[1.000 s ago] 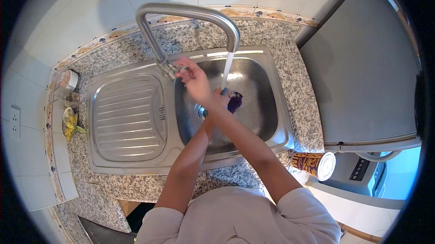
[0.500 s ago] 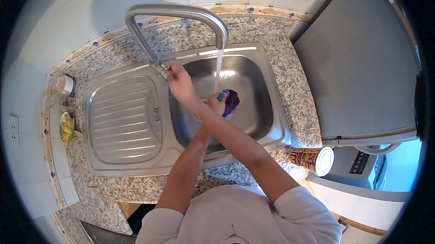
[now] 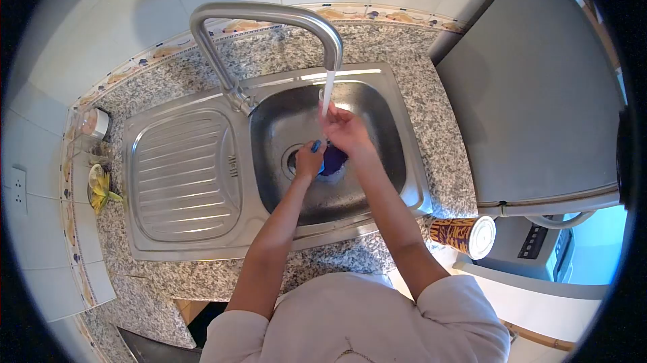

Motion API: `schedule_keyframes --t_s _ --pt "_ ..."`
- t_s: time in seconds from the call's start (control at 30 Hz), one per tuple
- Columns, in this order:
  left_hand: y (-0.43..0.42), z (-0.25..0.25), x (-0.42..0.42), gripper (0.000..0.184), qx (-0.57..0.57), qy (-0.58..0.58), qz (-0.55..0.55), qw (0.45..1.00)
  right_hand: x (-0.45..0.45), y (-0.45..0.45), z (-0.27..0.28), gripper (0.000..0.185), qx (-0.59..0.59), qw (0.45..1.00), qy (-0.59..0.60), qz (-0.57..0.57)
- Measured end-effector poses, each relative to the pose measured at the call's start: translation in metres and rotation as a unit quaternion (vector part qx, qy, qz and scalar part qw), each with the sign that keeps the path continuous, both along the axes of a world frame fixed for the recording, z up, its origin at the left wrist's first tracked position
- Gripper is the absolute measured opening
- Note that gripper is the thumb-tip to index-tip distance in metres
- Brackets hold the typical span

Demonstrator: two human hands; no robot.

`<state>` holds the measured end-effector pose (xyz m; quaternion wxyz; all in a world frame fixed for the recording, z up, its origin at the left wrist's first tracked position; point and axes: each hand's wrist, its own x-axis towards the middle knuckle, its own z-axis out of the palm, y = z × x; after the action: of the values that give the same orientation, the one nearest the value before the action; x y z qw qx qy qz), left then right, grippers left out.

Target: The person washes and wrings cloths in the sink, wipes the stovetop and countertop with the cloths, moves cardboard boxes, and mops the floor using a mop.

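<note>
Water runs from the curved steel faucet (image 3: 269,14) into the sink basin (image 3: 374,188). My right hand (image 3: 342,127) is at the stream, palm partly turned up, fingers apart, with nothing held in it. Lower and to the left, my left hand (image 3: 309,160) is closed on a blue object (image 3: 316,146), of which only parts show. A dark purple item (image 3: 332,159) lies against my left hand, over the basin floor beside the drain; its exact shape is unclear.
The ribbed drainboard (image 3: 185,174) is left of the basin. A printed canister (image 3: 465,236) stands at the counter's right front, near a grey appliance (image 3: 532,93). Jars (image 3: 96,123) and a yellow flower (image 3: 101,191) are at the far left.
My right hand has left the faucet lever and moved right into the stream. My arms are no longer crossed. My left hand has shifted slightly left and down with the blue object.
</note>
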<state>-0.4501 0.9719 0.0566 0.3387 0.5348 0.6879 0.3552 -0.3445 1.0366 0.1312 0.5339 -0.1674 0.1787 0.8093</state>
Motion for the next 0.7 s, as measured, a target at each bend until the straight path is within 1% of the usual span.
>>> schedule_keyframes --t_s 0.03,0.07,0.1,0.13,0.17,0.2,0.23,0.27,0.3,0.33,0.37,0.4,0.43,0.47,0.53,0.57,0.63,0.67,0.7 --pt "0.000 -0.004 0.001 0.037 0.025 0.022 0.019 0.999 0.010 0.002 0.001 0.026 -0.001 1.000 0.000 0.001" --pt "0.000 -0.006 -0.001 0.037 0.024 0.022 0.021 0.999 0.021 0.005 0.002 0.026 0.012 0.997 -0.073 0.018" --pt "0.001 -0.007 -0.003 0.037 0.018 -0.006 0.008 1.000 0.035 0.008 0.005 0.025 0.024 0.989 -0.144 0.037" --pt "0.002 -0.009 -0.004 0.037 0.013 -0.035 -0.006 0.999 0.058 0.023 -0.019 0.025 0.067 0.974 -0.216 0.024" --pt "0.002 -0.011 -0.004 0.037 0.012 -0.035 -0.006 0.999 0.086 0.042 -0.057 0.025 0.109 0.952 -0.286 0.010" --pt "0.003 -0.013 -0.004 0.037 0.007 -0.039 -0.004 0.999 0.113 0.055 -0.086 0.025 0.109 0.952 -0.286 0.010" --pt "0.004 -0.014 -0.003 0.037 0.003 -0.042 -0.002 0.999 0.139 0.067 -0.113 0.026 0.263 0.953 -0.138 0.065" --pt "0.005 -0.010 -0.002 0.037 0.004 -0.043 -0.001 0.999 0.143 0.067 -0.107 0.027 0.404 0.907 0.017 0.117" --pt "0.004 -0.008 -0.001 0.037 0.019 -0.029 0.009 0.999 0.139 0.063 -0.108 0.027 0.405 0.907 0.016 0.118" --pt "0.004 -0.003 0.000 0.037 0.035 -0.015 0.020 0.999 0.114 0.039 -0.077 0.028 0.243 0.942 -0.228 0.030" --pt "0.004 0.003 0.000 0.037 0.034 -0.015 0.021 0.999 0.095 0.017 -0.054 0.030 0.059 0.889 -0.450 -0.061" --pt "0.005 0.012 0.000 0.038 0.047 -0.004 0.042 0.998 0.090 0.000 -0.051 0.030 0.058 0.889 -0.451 -0.060" --pt "0.007 0.017 0.001 0.039 0.058 0.008 0.063 0.996 0.088 -0.016 -0.051 0.033 0.045 0.864 -0.497 0.060" --pt "0.010 0.019 0.000 0.039 0.056 0.007 0.063 0.996 0.083 -0.029 -0.049 0.039 0.031 0.825 -0.535 0.179" --pt "0.017 0.022 -0.003 0.041 -0.003 -0.091 0.062 0.994 0.048 -0.048 -0.019 0.035 -0.089 0.805 -0.537 0.235" --pt "0.017 0.022 -0.003 0.041 -0.004 -0.089 0.062 0.994 0.044 -0.048 -0.036 0.035 -0.089 0.806 -0.535 0.235" --pt "0.018 0.022 -0.003 0.039 -0.037 -0.246 0.120 0.961 0.036 -0.044 -0.077 0.042 -0.005 0.877 -0.447 0.176" --pt "0.020 0.010 -0.005 0.039 -0.037 -0.244 0.120 0.962 0.027 -0.043 -0.076 0.042 -0.005 0.878 -0.445 0.176" --pt "0.023 -0.003 -0.007 0.038 -0.071 -0.332 0.173 0.924 0.015 -0.040 -0.075 0.037 0.045 0.834 -0.537 0.118"
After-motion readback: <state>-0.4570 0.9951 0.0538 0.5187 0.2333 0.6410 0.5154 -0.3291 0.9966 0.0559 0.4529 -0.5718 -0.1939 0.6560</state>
